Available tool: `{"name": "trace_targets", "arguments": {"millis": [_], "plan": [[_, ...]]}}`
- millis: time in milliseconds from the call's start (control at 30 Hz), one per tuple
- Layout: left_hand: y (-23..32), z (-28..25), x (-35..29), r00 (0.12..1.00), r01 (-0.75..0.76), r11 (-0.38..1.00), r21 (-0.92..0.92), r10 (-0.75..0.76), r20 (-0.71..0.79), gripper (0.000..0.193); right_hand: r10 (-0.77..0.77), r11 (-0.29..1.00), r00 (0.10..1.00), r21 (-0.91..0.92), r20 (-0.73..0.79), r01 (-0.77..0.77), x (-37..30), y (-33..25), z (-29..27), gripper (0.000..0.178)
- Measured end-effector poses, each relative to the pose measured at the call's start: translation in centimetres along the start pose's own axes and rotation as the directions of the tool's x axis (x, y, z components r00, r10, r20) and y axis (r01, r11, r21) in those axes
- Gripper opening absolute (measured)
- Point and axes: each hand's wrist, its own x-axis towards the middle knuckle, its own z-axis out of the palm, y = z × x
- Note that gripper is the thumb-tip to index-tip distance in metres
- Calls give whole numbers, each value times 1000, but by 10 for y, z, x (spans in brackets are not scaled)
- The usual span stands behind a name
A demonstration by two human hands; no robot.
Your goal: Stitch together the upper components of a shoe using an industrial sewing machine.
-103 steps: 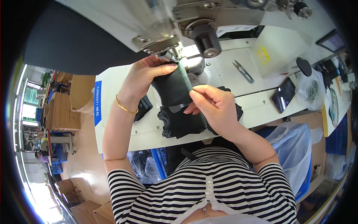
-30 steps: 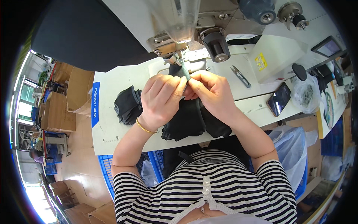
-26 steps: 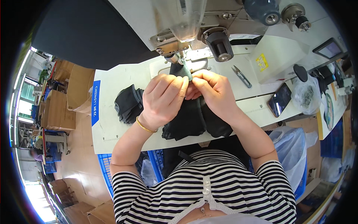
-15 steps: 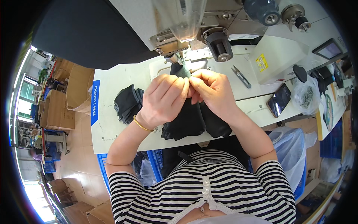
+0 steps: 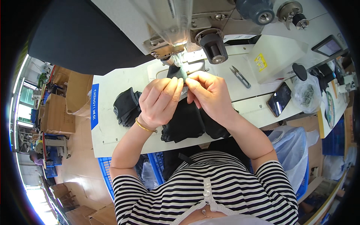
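Both my hands meet just in front of the sewing machine's presser foot (image 5: pixel 173 60). A dark fabric piece (image 5: pixel 174 71) runs from under the foot to my fingertips, its lit part looking grey-green. My left hand (image 5: pixel 159 100) pinches the near edge of it, a gold bangle on the wrist. Close beside it my right hand (image 5: pixel 210 95) is closed, thumb and forefinger pinching the same edge. Below my hands, black fabric pieces (image 5: pixel 183 125) lie at the table's front edge, partly hidden by them.
A stack of black fabric pieces (image 5: pixel 126 107) sits left on the white table (image 5: pixel 112 133). Thread snips (image 5: pixel 240 77), a phone (image 5: pixel 279 99) and a clear plastic bag (image 5: pixel 308 95) lie to the right. The machine head overhangs the work; cardboard boxes (image 5: pixel 58 114) stand far left.
My hands have shifted slightly left, still pinching the fabric edge. More of the grey-green fabric shows between the foot and my fingertips. The whole view has moved a little.
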Motion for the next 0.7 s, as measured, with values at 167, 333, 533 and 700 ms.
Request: {"name": "trace_targets", "arguments": {"millis": [167,333,533,700], "plan": [[-3,0,2,1000,8,1000,11,-8,17,26,18,997,1000,72,-19,-17,3,3,3,21],[-10,5,3,1000,-5,1000,18,5,3,26,47,996,998,79,-32,-44,2,-1,3,22],[-22,14,0,998,-49,998,51,51,-29,35,79,995,997,61,-11,-78,-5,1,-1,20],[-29,23,-2,998,-22,999,38,24,-59,32,78,996,997,45,5,-78,-7,3,-2,20]]}}
